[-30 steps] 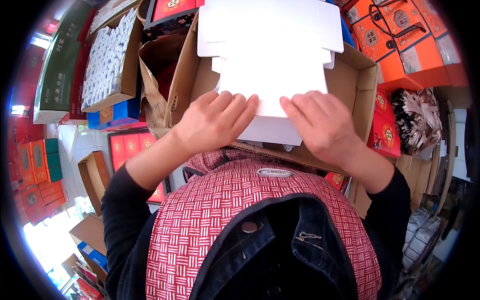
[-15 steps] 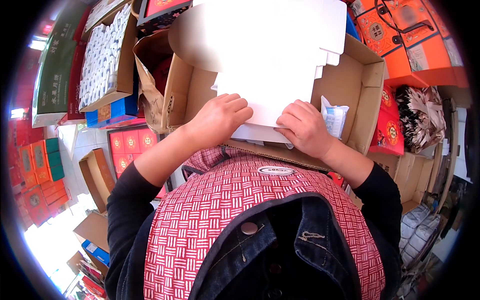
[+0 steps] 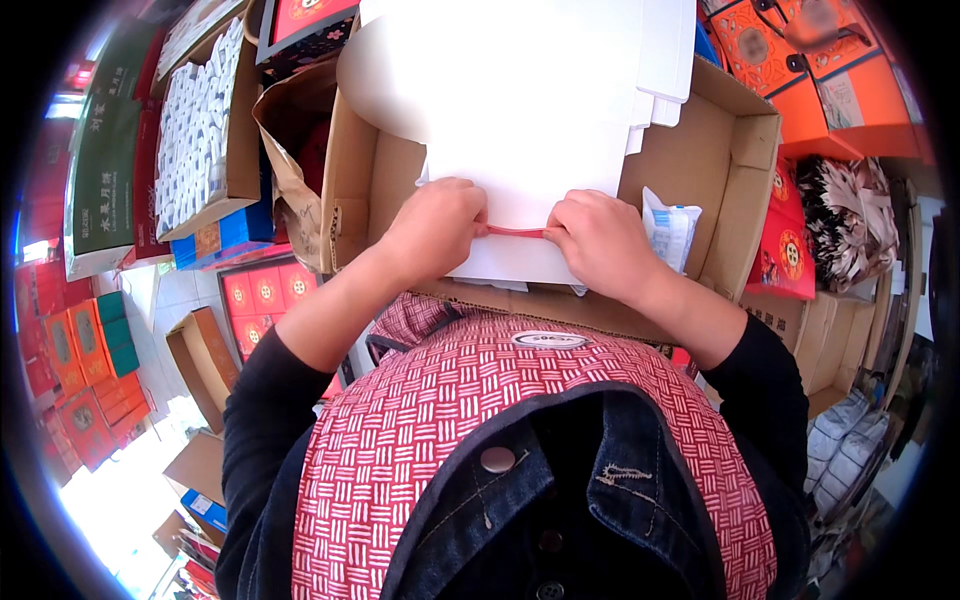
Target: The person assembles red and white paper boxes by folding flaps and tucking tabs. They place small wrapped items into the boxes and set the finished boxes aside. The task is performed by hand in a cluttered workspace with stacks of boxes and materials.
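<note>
A large white card sheet [image 3: 530, 160] lies over an open cardboard box [image 3: 725, 160] in front of me, with more white sheets at its right side. My left hand [image 3: 435, 222] is closed on the near left part of the sheet. At the near right part, my right hand [image 3: 598, 238] pinches it with the fingers curled. Between both hands runs a thin red strip [image 3: 516, 232]; I cannot tell whether it is the sheet's turned edge or a separate band. More white card [image 3: 510, 260] shows below that strip. The fingertips are partly hidden.
A small white-and-blue packet [image 3: 670, 232] sits in the box by my right hand. On the left stand a carton of small white packets [image 3: 200, 130] and a brown paper bag [image 3: 290, 190]. Orange gift boxes [image 3: 840, 100] and a brownish bundle [image 3: 855, 225] are on the right.
Both hands have shifted slightly up and away from me along the sheet. The red strip now shows between them, where only a white edge showed before.
</note>
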`<state>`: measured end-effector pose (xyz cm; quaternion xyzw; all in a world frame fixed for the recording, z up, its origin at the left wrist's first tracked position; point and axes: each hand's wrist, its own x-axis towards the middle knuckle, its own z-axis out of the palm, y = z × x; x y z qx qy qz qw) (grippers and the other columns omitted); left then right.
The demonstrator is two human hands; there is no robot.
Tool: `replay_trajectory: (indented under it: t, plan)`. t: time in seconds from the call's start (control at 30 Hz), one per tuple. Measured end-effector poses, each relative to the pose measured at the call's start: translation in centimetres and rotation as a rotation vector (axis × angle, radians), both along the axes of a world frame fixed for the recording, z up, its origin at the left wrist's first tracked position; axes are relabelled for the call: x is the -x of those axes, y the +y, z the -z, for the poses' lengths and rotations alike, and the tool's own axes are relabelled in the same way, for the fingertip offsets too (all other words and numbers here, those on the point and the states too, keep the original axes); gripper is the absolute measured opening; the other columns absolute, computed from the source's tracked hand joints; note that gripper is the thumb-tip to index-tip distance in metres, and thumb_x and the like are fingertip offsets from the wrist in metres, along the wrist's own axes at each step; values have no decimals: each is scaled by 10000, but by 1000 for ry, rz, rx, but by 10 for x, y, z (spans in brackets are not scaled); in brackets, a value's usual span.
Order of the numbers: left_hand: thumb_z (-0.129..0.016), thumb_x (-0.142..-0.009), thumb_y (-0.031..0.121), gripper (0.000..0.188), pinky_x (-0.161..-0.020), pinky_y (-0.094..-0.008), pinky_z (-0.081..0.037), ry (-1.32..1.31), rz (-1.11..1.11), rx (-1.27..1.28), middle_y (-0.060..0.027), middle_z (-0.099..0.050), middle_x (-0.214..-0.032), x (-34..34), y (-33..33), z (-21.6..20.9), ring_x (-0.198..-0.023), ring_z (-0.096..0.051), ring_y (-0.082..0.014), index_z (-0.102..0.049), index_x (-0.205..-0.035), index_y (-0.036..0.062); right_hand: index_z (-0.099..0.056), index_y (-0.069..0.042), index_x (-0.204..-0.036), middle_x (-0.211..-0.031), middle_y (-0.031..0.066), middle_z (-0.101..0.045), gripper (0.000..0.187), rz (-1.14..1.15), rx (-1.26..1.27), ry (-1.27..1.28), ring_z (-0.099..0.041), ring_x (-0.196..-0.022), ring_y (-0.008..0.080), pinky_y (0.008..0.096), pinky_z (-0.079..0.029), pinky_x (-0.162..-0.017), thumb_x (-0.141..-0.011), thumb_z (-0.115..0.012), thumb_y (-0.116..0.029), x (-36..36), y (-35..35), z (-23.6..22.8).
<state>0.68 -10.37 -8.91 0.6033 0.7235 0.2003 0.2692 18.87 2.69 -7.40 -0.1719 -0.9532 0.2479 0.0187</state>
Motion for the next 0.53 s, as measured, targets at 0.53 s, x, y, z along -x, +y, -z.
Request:
replay_trajectory:
  t: [0.53]
  plan:
    - [-677, -793, 236, 251, -750, -420, -406, 191, -124, 13, -121, -607, -757, -17, 8, 2, -799, -578, -308, -593, -689, 23, -605, -50, -719, -736, 71, -547, 191, 359, -30, 57, -575, -685, 232, 330, -449, -587, -788, -710, -193, -33, 4, 5]
